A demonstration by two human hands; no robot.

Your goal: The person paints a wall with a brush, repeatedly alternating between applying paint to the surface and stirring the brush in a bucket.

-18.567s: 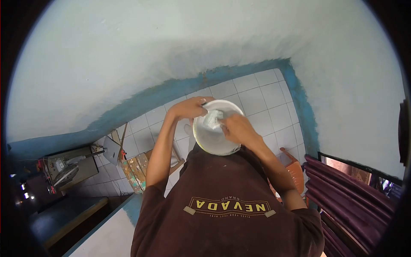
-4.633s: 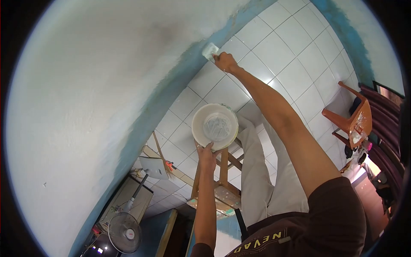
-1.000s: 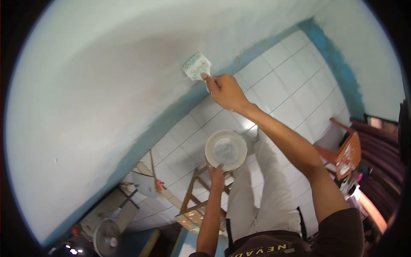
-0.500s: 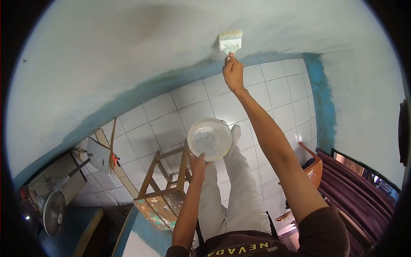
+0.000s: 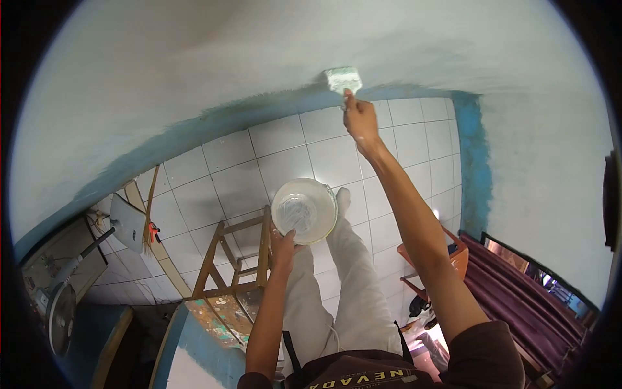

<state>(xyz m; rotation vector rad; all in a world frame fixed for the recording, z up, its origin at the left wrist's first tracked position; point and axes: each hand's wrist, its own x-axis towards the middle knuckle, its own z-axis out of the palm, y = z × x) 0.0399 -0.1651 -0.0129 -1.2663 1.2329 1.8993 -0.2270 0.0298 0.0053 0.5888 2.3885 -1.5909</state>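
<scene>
With my right hand (image 5: 361,122) I grip the handle of a wide paintbrush (image 5: 344,80). Its head, smeared with whitish paint, lies against the pale wall (image 5: 259,58), just above a blue-green painted strip (image 5: 214,123). My left hand (image 5: 284,246) is closed on the rim of a white bucket (image 5: 322,217), the thumb inside and the other fingers partly hidden beneath. A thin layer of whitish paint coats the bucket's bottom. The bucket hangs in front of my legs, well below the brush.
A paint-spattered wooden ladder (image 5: 220,311) stands at my left, close to the bucket. White tiles (image 5: 278,139) cover the floor. Further left is a standing fan (image 5: 61,318). An orange chair (image 5: 459,259) and a purple curtain (image 5: 518,279) are on the right.
The brush has moved down the wall toward the blue-green strip, and its head has tilted. My left hand still holds the bucket. The whole view has shifted slightly.
</scene>
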